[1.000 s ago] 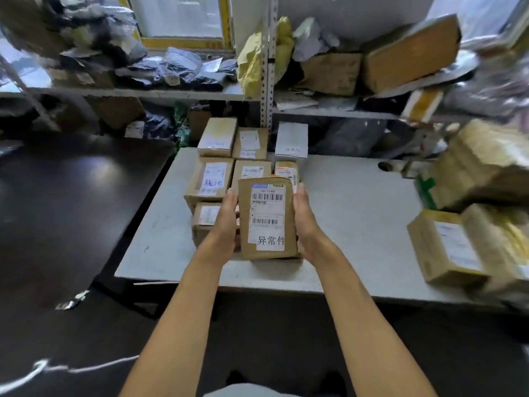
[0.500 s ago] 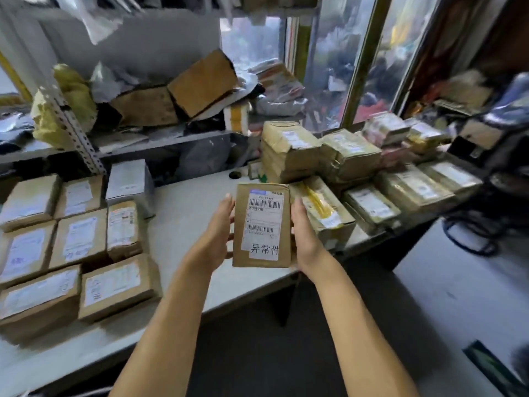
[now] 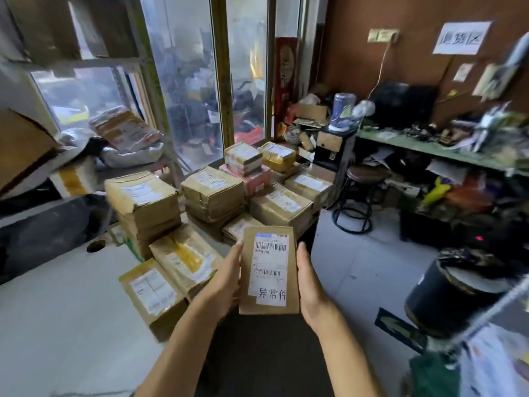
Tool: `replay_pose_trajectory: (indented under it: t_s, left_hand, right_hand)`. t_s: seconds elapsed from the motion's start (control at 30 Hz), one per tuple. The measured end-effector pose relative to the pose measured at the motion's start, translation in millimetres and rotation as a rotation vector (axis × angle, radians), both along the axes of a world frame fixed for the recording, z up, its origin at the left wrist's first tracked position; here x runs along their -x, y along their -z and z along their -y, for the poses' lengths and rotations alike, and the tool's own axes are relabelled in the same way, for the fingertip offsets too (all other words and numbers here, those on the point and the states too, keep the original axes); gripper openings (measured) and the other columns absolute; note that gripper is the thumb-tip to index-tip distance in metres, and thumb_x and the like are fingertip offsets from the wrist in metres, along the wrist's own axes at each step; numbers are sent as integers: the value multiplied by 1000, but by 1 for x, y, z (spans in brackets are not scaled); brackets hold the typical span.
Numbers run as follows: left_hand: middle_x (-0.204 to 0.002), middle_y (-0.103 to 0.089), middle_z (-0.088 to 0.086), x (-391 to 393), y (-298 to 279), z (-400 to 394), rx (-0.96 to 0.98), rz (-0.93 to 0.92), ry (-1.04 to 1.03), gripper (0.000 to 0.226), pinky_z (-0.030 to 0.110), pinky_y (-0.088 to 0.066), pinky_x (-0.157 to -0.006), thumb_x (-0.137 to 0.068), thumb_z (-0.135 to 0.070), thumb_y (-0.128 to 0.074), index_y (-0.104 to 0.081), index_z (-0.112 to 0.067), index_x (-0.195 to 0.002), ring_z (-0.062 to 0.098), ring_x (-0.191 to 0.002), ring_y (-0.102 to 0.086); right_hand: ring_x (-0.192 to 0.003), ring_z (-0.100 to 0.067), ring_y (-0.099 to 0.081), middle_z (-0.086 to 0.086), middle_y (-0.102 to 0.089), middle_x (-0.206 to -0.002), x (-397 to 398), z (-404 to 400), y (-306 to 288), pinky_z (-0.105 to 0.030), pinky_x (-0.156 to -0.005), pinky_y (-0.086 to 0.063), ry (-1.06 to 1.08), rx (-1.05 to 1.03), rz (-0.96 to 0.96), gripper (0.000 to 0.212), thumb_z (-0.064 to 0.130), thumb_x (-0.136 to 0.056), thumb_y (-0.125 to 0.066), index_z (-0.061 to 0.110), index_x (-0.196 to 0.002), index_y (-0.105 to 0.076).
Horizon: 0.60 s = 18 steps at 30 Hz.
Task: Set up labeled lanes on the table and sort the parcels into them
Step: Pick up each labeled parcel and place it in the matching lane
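Parcel (image 3: 269, 270) clasped by left hand (image 3: 221, 285), right hand (image 3: 309, 285); both grips curled; white table (image 3: 57, 325), stacked boxes (image 3: 214, 190).

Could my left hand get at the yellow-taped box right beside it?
Probably not yet: the left hand and right hand both hold the labelled parcel. The yellow-taped box lies close and uncovered.

- Tall windows (image 3: 189, 90) with yellowed frames let in pale daylight.
- A brown wall (image 3: 400, 47) carries a handwritten paper sign (image 3: 461, 38).
- A round stool (image 3: 361, 193) stands on the pale tiled floor (image 3: 369, 270).
- A cluttered green shelf (image 3: 423, 147) runs along the right.
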<state>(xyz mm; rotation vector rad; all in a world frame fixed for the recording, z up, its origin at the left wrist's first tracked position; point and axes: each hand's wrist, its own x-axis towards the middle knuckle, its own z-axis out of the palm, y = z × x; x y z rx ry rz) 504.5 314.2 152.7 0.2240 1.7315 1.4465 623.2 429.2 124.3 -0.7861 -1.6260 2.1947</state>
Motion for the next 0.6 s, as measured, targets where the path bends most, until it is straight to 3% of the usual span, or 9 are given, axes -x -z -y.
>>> replay_pose_trajectory:
  t_s: [0.13, 0.23, 0.3, 0.33, 0.4, 0.47, 0.53, 0.6]
  left_hand:
    - [-81, -72, -14, -10, -3, -69, 3, -37, 40, 45, 43, -49, -93, -103, -61, -32, -68, -35, -97, 15, -89, -65]
    - [-76, -77, -12, -8, 6, -119, 0, -61, 86, 53, 36, -51, -78, -102, -64, -30, -71, -32, -98, 15, -86, -69]
    - [-85, -79, -8, -1, 16, -155, 6, -38, 93, 56, 40, -52, -84, -99, -69, -31, -74, -32, -102, 18, -90, -72]
    - [-87, -79, -7, 2, 18, -173, 5, -28, 99, 57, 40, -53, -85, -99, -69, -31, -74, -32, -102, 18, -89, -72]
    - [-81, -79, -9, 11, 23, -210, -10, -18, 112, 59, 35, -53, -75, -102, -66, -27, -74, -30, -102, 13, -80, -74]
    - [-79, -78, -9, 20, 25, -246, -33, -7, 119, 61, 31, -50, -65, -103, -64, -25, -73, -27, -106, 9, -73, -74]
    - [-79, -78, -9, 26, 27, -281, -42, 22, 104, 61, 33, -48, -67, -102, -66, -26, -73, -28, -107, 10, -79, -72]
    - [-85, -79, -9, 32, 29, -315, -48, 57, 90, 60, 38, -51, -77, -99, -70, -29, -74, -30, -108, 14, -89, -71]
  right_hand:
    - [-109, -1, -71, 20, -74, -120, -16, -49, -4, -28, -86, -57, 106, 3, 32, 56, 66, -104, -14, 50, -126, -63]
    - [-90, 10, -71, 29, -74, -103, -20, -86, -6, -15, -70, -56, 197, -46, 43, 48, 57, -108, -16, 49, -117, -62]
    - [-72, 16, -68, 36, -70, -76, -17, -113, -12, -9, -55, -51, 281, -78, 64, 43, 48, -111, -17, 45, -107, -60]
    - [-70, 15, -68, 35, -71, -74, -14, -129, -9, -9, -53, -51, 291, -89, 90, 43, 49, -110, -18, 44, -109, -61]
    - [-84, 6, -73, 23, -77, -96, -3, -172, 7, -13, -59, -55, 261, -114, 143, 55, 64, -103, -18, 42, -125, -64]
    - [-104, -4, -73, 12, -74, -122, 8, -217, 16, -23, -77, -59, 200, -104, 177, 73, 81, -90, -17, 45, -137, -61]
    - [-110, -10, -72, 9, -74, -125, 16, -254, 11, -35, -90, -59, 177, -76, 203, 76, 83, -87, -16, 46, -136, -62]
    - [-106, -11, -74, 8, -76, -121, 21, -288, 2, -34, -87, -60, 172, -51, 212, 70, 75, -96, -14, 43, -132, -65]
